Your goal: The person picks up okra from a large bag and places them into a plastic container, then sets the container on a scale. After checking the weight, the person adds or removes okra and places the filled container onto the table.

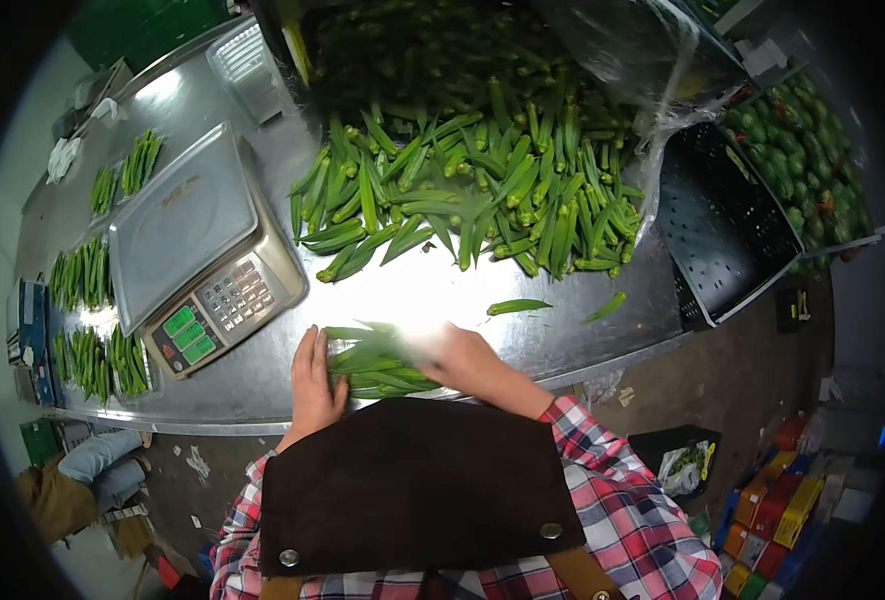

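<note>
Close to the table's front edge lies a small group of green okra pods [383,368], side by side between my hands. My left hand [315,385] rests at the left end of these pods, its fingers stretched out and touching them. At their right end is my right hand [473,365], bent over the pods; glare and motion blur hide its fingertips, so its grip does not show. Behind my hands spreads a large heap of loose okra [473,190]. Two single pods, one a longer okra pod [520,306], lie to the right.
A digital scale [188,230] stands left on the metal table [603,335]. Several okra bundles [83,275] lie beyond it. Right of the heap are clear plastic film [663,110], a black crate [713,220] and a crate of green produce [798,150]. Coloured boxes [778,505] sit lower right.
</note>
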Action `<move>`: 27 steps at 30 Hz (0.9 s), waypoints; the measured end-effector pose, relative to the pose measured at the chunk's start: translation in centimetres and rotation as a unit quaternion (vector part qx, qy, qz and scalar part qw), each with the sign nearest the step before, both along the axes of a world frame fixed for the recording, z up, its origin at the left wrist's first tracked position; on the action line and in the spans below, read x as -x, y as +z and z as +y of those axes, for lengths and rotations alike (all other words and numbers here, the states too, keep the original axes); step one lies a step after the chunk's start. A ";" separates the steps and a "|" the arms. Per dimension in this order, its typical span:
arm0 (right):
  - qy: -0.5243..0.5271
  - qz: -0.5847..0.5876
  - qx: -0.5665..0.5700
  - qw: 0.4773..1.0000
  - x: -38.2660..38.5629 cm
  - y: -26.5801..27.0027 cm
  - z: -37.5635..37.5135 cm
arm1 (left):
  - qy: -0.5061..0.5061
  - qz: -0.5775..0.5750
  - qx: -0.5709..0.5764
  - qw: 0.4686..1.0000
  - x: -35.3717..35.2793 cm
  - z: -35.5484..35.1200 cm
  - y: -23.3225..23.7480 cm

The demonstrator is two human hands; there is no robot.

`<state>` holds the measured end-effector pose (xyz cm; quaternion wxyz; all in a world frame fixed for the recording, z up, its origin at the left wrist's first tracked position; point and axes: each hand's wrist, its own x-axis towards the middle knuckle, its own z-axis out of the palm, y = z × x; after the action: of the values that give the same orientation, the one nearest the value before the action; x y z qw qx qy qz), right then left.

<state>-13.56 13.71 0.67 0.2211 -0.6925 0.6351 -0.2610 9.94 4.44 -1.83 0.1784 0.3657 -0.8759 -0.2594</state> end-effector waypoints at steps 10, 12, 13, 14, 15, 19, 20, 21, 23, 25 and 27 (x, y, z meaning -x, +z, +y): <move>-0.474 0.127 0.043 0.871 11.5 -2.3 0.6 | -0.121 -0.083 0.101 0.984 2.5 0.2 0.3; -0.482 0.173 0.012 0.859 12.4 -1.6 0.2 | -0.104 -0.099 0.073 0.987 3.1 0.3 -0.8; -0.486 0.195 -0.005 0.852 12.6 -1.4 -0.1 | -0.112 -0.088 0.067 0.988 3.1 0.1 -0.8; -0.494 0.177 -0.053 0.849 13.3 -2.5 -0.6 | -0.119 -0.080 0.060 0.988 3.0 -0.4 -0.7; -0.502 0.202 0.001 0.841 13.9 -3.8 -0.6 | -0.126 -0.072 0.053 0.988 2.8 -0.7 -0.6; -0.548 0.098 0.063 0.828 13.7 -3.0 0.1 | -0.230 -0.088 0.101 0.964 1.0 -1.8 0.5; -0.535 0.093 0.079 0.836 14.3 -2.7 1.2 | -0.176 -0.054 0.077 0.980 1.0 -1.8 0.5; -0.511 0.078 0.091 0.851 14.1 -3.0 1.5 | -0.109 -0.029 0.052 0.992 0.1 -1.3 0.7; -0.472 0.091 0.135 0.867 13.8 -2.8 2.5 | 0.008 0.024 -0.003 1.000 -0.2 -1.0 0.5; -0.392 0.037 0.125 0.911 10.7 -0.6 2.6 | 0.110 0.074 -0.070 0.989 -0.6 -0.9 -0.4; -0.290 -0.043 0.114 0.949 6.8 0.5 2.1 | 0.161 0.066 -0.121 0.977 -1.3 -0.9 -1.9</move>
<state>-20.36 15.83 1.15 0.0824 -0.4869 0.7644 -0.4146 11.22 3.57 -3.71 0.2294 0.5027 -0.7543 -0.3547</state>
